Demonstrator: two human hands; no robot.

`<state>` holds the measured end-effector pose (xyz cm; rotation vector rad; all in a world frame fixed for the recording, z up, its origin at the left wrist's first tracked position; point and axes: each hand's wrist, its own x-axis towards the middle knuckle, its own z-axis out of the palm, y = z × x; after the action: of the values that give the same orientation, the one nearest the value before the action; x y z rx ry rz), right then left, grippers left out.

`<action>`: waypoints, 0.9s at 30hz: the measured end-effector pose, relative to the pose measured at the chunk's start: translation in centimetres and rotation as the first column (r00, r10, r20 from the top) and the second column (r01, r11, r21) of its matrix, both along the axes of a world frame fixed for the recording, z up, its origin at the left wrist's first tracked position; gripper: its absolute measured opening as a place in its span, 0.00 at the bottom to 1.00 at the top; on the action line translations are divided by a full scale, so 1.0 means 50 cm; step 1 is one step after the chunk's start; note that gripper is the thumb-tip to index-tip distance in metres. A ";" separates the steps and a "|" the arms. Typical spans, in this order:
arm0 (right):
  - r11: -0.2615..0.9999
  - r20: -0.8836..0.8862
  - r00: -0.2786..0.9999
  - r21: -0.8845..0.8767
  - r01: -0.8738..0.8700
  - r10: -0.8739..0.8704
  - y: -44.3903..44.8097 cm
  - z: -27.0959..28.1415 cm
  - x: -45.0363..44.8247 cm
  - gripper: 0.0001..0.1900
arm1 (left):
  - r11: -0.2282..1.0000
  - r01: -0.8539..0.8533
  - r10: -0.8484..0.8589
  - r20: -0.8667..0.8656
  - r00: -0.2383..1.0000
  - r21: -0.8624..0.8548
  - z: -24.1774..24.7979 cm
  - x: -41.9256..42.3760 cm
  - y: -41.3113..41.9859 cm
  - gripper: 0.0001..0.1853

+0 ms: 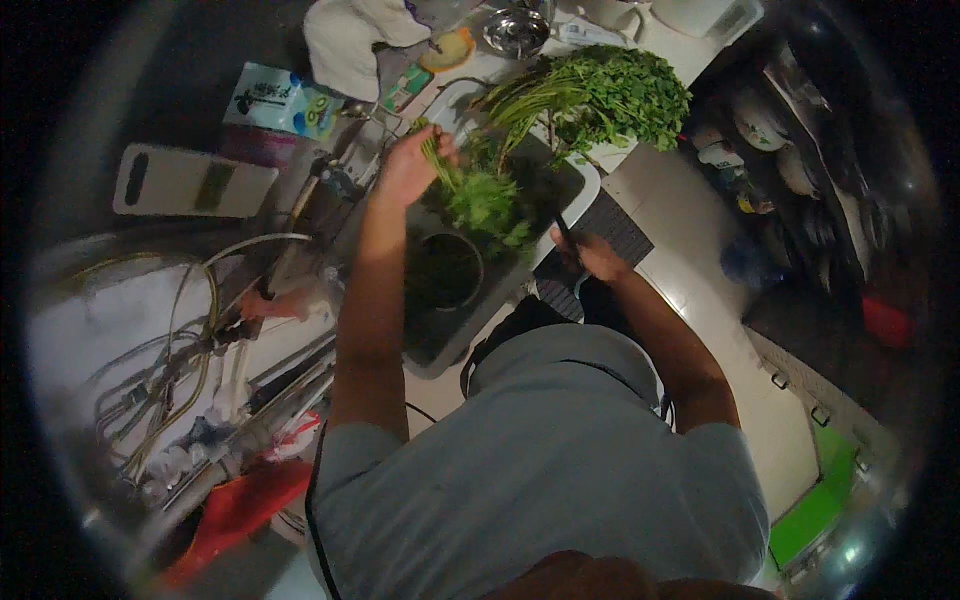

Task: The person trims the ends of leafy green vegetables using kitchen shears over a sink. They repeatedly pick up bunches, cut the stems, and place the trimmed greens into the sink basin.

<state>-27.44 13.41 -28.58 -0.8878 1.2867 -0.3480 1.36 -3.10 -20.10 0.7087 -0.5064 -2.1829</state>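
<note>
My left hand (420,161) grips a small bunch of leafy green herbs (484,199) by the stems, with the leaves hanging over the dark basin of a sink (581,191). At the sink's right edge my right hand (589,251) is closed around a thin dark handle (565,229), perhaps a knife's; its far end cannot be made out. A large pile of herbs (615,94) lies on the white counter beyond the sink, its stems reaching over the rim.
Behind the sink stand a metal bowl (516,34), an orange-rimmed dish (448,51) and a white cloth (360,45). A white cutting board (196,180) and a printed pouch (281,101) are on the left. Hoses (206,322) tangle at lower left; shelves with dishes (757,127) stand right.
</note>
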 end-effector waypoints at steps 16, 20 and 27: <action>0.956 0.756 0.648 -0.118 0.270 -0.090 -0.117 0.215 0.099 0.35 | 0.972 0.116 -0.222 -0.635 0.740 -0.204 0.205 -0.063 -0.016 0.13; 0.959 0.764 0.625 -0.035 0.282 -0.156 -0.085 0.213 0.092 0.35 | 0.943 0.075 -0.265 -0.596 0.758 -0.324 0.229 -0.027 -0.030 0.15; 0.950 0.799 0.597 -0.131 0.283 -0.067 -0.051 0.256 0.076 0.38 | 0.852 0.069 -0.423 -0.603 0.677 -0.519 0.282 0.020 -0.038 0.19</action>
<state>-23.65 10.85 -15.77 -0.6691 0.4838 -0.9680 2.35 -4.98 -5.98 -0.5020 -0.6951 -2.2417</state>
